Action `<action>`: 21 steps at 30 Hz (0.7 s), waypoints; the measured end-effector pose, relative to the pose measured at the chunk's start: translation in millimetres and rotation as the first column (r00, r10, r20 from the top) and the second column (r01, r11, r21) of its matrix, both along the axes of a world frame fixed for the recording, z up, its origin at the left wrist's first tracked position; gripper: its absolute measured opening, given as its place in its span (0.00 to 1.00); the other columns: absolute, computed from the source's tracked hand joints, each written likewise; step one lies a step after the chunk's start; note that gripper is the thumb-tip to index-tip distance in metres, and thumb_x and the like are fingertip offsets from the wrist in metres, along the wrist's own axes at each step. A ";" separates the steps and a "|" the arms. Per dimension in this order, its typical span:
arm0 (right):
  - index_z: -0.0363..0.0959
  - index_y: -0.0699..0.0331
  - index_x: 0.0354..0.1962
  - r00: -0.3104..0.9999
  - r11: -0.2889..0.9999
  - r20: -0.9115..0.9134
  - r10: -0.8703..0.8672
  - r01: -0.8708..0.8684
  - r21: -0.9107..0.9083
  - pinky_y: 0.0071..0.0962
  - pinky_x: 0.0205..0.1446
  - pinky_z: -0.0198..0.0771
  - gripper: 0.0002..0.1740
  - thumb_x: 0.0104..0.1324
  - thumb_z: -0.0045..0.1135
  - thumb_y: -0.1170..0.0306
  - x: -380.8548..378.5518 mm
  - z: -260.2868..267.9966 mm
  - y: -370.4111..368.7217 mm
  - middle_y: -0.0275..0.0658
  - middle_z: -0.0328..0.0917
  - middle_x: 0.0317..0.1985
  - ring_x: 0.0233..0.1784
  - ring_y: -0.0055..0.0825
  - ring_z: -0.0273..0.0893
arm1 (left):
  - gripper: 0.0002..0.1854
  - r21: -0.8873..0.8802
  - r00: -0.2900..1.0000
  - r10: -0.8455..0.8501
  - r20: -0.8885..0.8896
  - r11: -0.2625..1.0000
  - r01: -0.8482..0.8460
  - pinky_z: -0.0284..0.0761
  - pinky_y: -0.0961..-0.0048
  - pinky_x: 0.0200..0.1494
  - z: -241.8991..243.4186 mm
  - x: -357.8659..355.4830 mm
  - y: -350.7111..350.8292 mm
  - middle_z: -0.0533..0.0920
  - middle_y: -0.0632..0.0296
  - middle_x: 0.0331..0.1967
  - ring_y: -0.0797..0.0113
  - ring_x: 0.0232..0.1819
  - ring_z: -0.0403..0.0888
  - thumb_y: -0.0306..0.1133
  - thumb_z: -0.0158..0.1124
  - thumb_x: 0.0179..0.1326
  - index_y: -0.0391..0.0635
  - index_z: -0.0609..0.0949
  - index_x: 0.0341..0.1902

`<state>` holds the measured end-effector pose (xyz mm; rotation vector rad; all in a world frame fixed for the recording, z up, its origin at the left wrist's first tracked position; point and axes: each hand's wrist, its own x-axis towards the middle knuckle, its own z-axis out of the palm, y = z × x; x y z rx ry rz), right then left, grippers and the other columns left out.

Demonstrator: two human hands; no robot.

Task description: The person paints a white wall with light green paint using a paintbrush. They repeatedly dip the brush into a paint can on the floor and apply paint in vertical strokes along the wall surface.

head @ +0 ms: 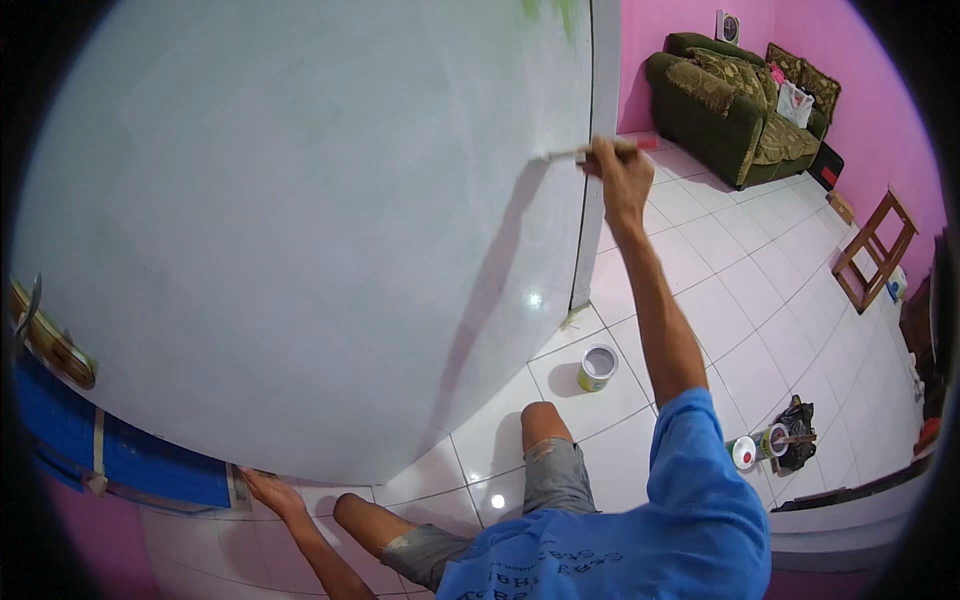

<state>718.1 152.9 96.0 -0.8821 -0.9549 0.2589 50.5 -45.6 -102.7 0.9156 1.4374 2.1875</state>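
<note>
My right hand (624, 176) is raised and closed around a paintbrush (566, 155) with a red handle end. The bristle tip meets the pale grey-white face of a door (322, 247), near its right edge. Green patches show through at the door's upper right. At lower left, my left hand (276, 495) is against the door's edge; its fingertips are partly hidden, so its grip is unclear. A metal handle on a brass-coloured plate (56, 341) is at the door's far left. An open can of grey paint (598, 367) stands on the floor beyond my knees.
A door frame (604, 97) runs along the door's right edge. To the right on the white tiled floor stand another can (769, 441), a lid (742, 453) and a black plastic bag (799, 431). Farther back are a wooden frame (874, 251) and a green sofa (705, 135).
</note>
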 end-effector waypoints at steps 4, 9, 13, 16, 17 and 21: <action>0.78 0.77 0.41 0.975 0.982 0.170 -0.140 0.114 0.152 0.29 0.42 0.87 0.18 0.68 0.66 0.66 1.2 107.8 26.4 0.45 0.85 0.35 0.35 0.30 0.86 | 0.37 0.015 1.000 -0.013 -0.002 1.000 0.013 0.57 0.61 0.76 -7.3 -6.1 -1.8 0.63 0.52 0.75 0.59 0.74 0.61 0.54 0.50 0.77 0.37 0.61 0.76; 0.80 0.74 0.41 0.999 0.907 0.027 -0.019 0.006 0.422 0.28 0.41 0.87 0.17 0.67 0.68 0.65 -9.1 162.7 21.8 0.44 0.86 0.35 0.35 0.31 0.88 | 0.37 0.071 0.997 -0.055 0.044 0.996 0.052 0.57 0.61 0.76 -15.5 -13.2 1.4 0.63 0.52 0.75 0.59 0.74 0.62 0.54 0.51 0.76 0.37 0.61 0.77; 0.78 0.76 0.40 0.993 0.922 0.030 -0.115 0.095 0.375 0.30 0.41 0.88 0.17 0.68 0.67 0.65 -21.8 106.7 19.1 0.45 0.85 0.35 0.34 0.32 0.88 | 0.38 0.013 0.998 -0.025 -0.054 1.000 0.026 0.56 0.61 0.76 -19.7 -12.3 1.0 0.63 0.52 0.75 0.59 0.73 0.62 0.54 0.52 0.76 0.37 0.60 0.77; 0.77 0.75 0.38 0.999 0.970 0.019 -0.034 0.028 0.242 0.31 0.42 0.87 0.17 0.70 0.65 0.65 -37.5 52.5 -1.3 0.43 0.83 0.33 0.33 0.30 0.87 | 0.38 0.044 0.995 -0.052 0.080 0.998 0.048 0.55 0.62 0.77 5.7 13.3 -1.5 0.63 0.52 0.75 0.59 0.74 0.62 0.54 0.52 0.76 0.36 0.60 0.77; 0.77 0.75 0.38 0.997 0.984 0.057 -0.044 0.033 0.172 0.30 0.41 0.87 0.17 0.70 0.65 0.65 -39.5 40.5 -9.2 0.44 0.83 0.32 0.31 0.29 0.86 | 0.39 0.053 0.996 -0.057 0.071 0.997 0.053 0.55 0.62 0.77 2.2 8.9 -2.1 0.63 0.52 0.75 0.59 0.74 0.62 0.54 0.52 0.76 0.36 0.60 0.77; 0.78 0.75 0.37 0.983 0.997 0.165 -0.079 0.074 0.039 0.27 0.36 0.85 0.21 0.69 0.65 0.60 -27.9 38.3 -23.1 0.46 0.83 0.29 0.32 0.30 0.87 | 0.39 0.045 0.997 -0.034 0.066 0.999 0.031 0.54 0.62 0.77 -3.2 1.7 -1.8 0.62 0.52 0.75 0.59 0.74 0.61 0.54 0.52 0.76 0.35 0.60 0.76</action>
